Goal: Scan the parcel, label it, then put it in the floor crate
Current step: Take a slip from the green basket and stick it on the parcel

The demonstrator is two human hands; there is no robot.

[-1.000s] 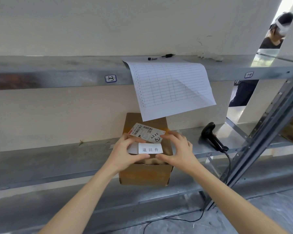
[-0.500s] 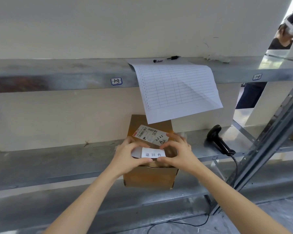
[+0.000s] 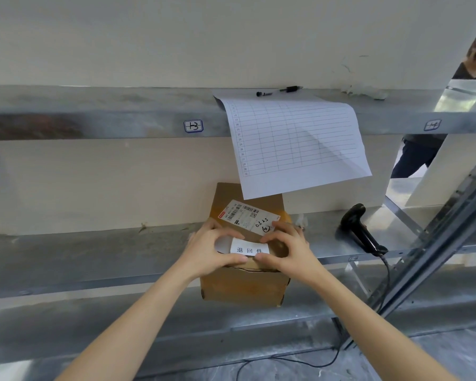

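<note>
- Cardboard box (image 3: 245,287) sits on the middle metal shelf (image 3: 94,254), its front edge at the shelf's lip, roughly in the centre of the view.
- On the box top lies a printed shipping label (image 3: 248,215) with barcodes and handwritten digits.
- A small white sticker (image 3: 249,249) with three printed characters lies across the near edge of the box top, just below the shipping label.
- The left hand (image 3: 212,250) is curled around the sticker's left end, thumb below it and fingers arched above; it pinches or presses the sticker against the box.
- The right hand (image 3: 286,248) mirrors it at the sticker's right end, with its thumb tip on the sticker's lower right corner and its fingertips on the shipping label's edge.
- Both forearms reach up from the bottom of the view.
- A black handheld scanner (image 3: 362,232) lies on the same shelf, well to the right of the box, and its cable (image 3: 379,303) hangs down to the floor.
- A ruled sheet of paper (image 3: 294,141) hangs over the front of the upper shelf (image 3: 121,116), its lower corner overlapping the back of the box.
- Two pens (image 3: 279,91) lie on the upper shelf just behind the sheet.
- Another person (image 3: 421,155) stands partly in view at the far right, beyond the rack.
</note>
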